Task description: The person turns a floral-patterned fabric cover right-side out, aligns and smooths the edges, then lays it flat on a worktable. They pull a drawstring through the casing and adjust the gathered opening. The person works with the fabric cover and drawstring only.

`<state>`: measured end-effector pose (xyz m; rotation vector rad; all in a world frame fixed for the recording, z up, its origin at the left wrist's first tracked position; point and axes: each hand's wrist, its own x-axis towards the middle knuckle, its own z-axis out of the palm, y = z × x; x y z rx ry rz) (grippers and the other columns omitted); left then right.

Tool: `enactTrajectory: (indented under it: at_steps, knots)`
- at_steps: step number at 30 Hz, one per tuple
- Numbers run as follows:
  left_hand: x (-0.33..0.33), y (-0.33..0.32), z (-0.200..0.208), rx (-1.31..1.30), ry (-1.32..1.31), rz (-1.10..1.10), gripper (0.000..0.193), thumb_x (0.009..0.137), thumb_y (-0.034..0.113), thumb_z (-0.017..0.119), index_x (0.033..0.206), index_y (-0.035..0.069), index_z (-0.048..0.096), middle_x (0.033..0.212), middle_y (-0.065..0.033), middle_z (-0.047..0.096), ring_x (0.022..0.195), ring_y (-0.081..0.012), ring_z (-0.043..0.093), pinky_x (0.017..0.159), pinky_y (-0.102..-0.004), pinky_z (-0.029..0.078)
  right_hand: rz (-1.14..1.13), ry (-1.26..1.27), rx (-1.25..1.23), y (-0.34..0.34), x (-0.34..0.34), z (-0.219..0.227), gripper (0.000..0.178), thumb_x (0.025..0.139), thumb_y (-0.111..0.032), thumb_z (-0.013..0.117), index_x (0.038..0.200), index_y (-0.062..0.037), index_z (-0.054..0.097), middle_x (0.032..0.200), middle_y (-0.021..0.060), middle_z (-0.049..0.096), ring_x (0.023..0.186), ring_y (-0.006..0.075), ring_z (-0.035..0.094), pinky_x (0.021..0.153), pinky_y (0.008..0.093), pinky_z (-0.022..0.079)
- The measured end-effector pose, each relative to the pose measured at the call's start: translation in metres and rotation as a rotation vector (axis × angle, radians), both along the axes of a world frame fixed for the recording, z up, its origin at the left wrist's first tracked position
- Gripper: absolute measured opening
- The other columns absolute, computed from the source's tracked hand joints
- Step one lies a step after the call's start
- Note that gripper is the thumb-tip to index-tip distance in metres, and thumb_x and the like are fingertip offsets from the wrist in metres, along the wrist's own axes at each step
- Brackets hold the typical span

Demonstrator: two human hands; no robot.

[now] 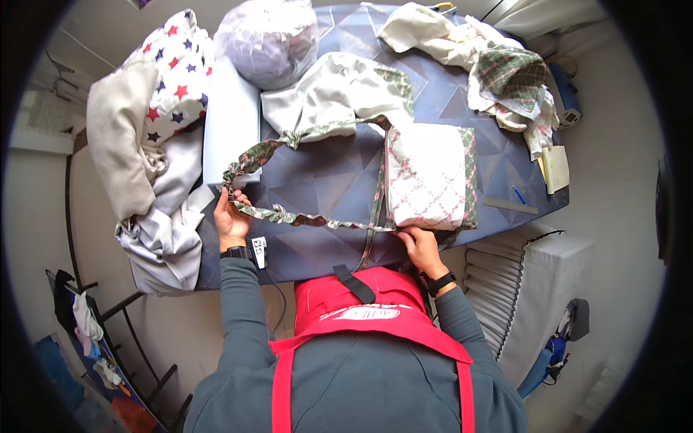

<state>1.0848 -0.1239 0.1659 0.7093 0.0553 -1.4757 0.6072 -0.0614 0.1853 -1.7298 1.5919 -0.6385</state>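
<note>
My left hand (232, 219) is closed on the far left end of a gathered, dark green floral fabric strap (310, 220). The strap makes a long loop that runs right to a boxy fabric bag (426, 173), white with a pink floral lattice and a green floral side. At the bag's near left corner, my right hand (421, 247) has its fingers pinched on the lower edge, by the strap's end. A thin strip of the same green fabric hangs down from there over the table edge. Silvery fabric with a green floral edge (336, 94) lies behind the loop.
The dark blue table (325, 252) carries a star-print cloth with beige fabric (123, 137) at left, a light blue box (231, 123), and a stuffed plastic bag (267, 40). Crumpled floral cloth (505, 76), a ruler (510, 206), a blue pen (519, 195) and yellow paper (556, 169) lie right.
</note>
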Motion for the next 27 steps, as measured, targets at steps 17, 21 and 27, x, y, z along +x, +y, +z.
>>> enactTrajectory:
  at_steps: [17, 21, 27]
  knots:
    - [-0.248, 0.017, 0.046, -0.649, -1.812, -0.702, 0.045, 0.073, 0.023, 0.082, 0.109, 0.004, 0.061, 0.106, -0.0147, 0.064, 0.102, -0.034, 0.062, 0.088, -0.0437, 0.049, 0.064, -0.075, 0.039, -0.003, 0.0, -0.009, 0.013, 0.089, -0.011, 0.069, 0.094, 0.0008, 0.07, 0.082, 0.0197, 0.069, 0.074, 0.0358, 0.068, 0.067, 0.0388, 0.053]
    - [-0.285, 0.015, 0.005, -0.765, -2.051, -0.903, 0.01, 0.084, 0.013, 0.062, 0.087, 0.004, 0.059, 0.074, -0.0139, 0.067, 0.071, -0.0318, 0.069, 0.061, -0.0436, 0.054, 0.123, -0.064, -0.05, -0.011, -0.005, -0.006, 0.011, 0.088, -0.009, 0.069, 0.095, -0.0005, 0.07, 0.084, 0.0192, 0.07, 0.076, 0.0365, 0.068, 0.069, 0.0398, 0.053]
    - [-0.255, -0.004, -0.003, -0.992, -1.911, -1.039, 0.02, 0.086, 0.021, 0.066, 0.08, 0.005, 0.055, 0.071, -0.0145, 0.062, 0.071, -0.0381, 0.065, 0.061, -0.0486, 0.049, 0.188, -0.108, -0.126, -0.024, -0.012, 0.005, 0.01, 0.085, -0.006, 0.07, 0.094, -0.0016, 0.072, 0.084, 0.0185, 0.07, 0.076, 0.0361, 0.068, 0.068, 0.0396, 0.053]
